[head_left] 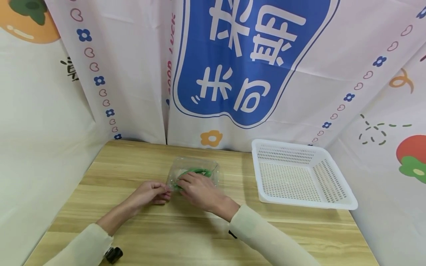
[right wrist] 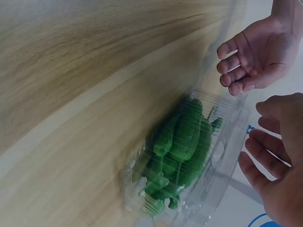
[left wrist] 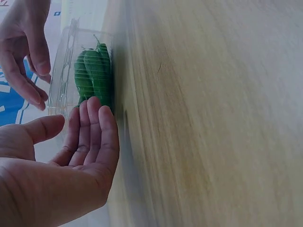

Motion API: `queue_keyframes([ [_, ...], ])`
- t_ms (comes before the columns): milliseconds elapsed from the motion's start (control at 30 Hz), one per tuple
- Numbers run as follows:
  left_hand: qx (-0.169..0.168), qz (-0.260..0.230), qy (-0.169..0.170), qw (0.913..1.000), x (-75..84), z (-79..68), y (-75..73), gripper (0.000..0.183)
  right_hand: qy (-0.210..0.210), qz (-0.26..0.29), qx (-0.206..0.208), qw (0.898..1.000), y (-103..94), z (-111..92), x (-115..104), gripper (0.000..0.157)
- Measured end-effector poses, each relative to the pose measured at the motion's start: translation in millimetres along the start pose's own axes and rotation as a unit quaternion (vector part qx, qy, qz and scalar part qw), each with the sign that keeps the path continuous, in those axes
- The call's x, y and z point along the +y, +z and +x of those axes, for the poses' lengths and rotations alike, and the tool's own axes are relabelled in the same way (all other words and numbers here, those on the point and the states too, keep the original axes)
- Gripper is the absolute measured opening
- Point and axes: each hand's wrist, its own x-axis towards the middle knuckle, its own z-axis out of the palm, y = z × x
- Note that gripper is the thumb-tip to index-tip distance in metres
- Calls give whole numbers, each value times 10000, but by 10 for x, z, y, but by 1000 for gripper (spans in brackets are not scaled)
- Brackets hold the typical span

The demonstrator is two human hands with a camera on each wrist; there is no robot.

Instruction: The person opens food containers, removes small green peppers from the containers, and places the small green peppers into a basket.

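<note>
Several green peppers (head_left: 201, 171) lie in a clear plastic box (head_left: 215, 181) on the table. My right hand (head_left: 198, 190) is over the box's open side, its fingers loosely bent and hiding part of the peppers in the head view. At the box's near left corner is my left hand (head_left: 149, 193), palm turned inward and fingertips right at the wall. The left wrist view shows its fingers relaxed, just in front of the peppers (left wrist: 94, 71). In the right wrist view, nothing sits between the right hand's (right wrist: 284, 156) spread fingers, and the peppers (right wrist: 182, 142) show through the ribbed wall.
A white perforated plastic basket (head_left: 289, 181) stands at the right of the wooden table (head_left: 186, 236). Printed cloth (head_left: 139, 74) hangs along the table's back edge and at both sides. A small black object (head_left: 114, 255) shows beside the left sleeve.
</note>
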Motion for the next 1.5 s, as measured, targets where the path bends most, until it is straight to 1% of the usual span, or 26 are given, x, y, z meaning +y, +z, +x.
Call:
queue_keyframes([
  [100,-89,-134,-24,9999,-13,7,-10,37,2,80,11,10000,36,38,-13,29],
  [233,-199,-178,4,9996,-28,9,-17,38,6,101,51,9999,81,71,-25,25],
  [433,-343,-254,87,9991,-37,21,-22,37,62,-50,152,9999,129,106,-43,22],
  [567,-379,-349,110,9986,-38,27,-22,35,110,-168,254,9995,151,138,-60,19],
  [767,-323,-421,143,9985,-56,7,-9,31,104,-359,395,9985,176,196,-97,16],
  [933,-320,-438,211,9983,-80,9,-1,29,96,-421,323,9985,179,233,-120,15],
  [1100,-303,-405,233,9984,-69,12,8,26,81,-578,301,9978,202,264,-134,15],
  [1300,-219,-291,186,9992,-54,17,15,26,-48,-1020,334,9942,217,300,-147,16],
  [1500,-95,-123,189,9997,-38,11,35,26,-209,-1444,428,9884,239,328,-186,19],
])
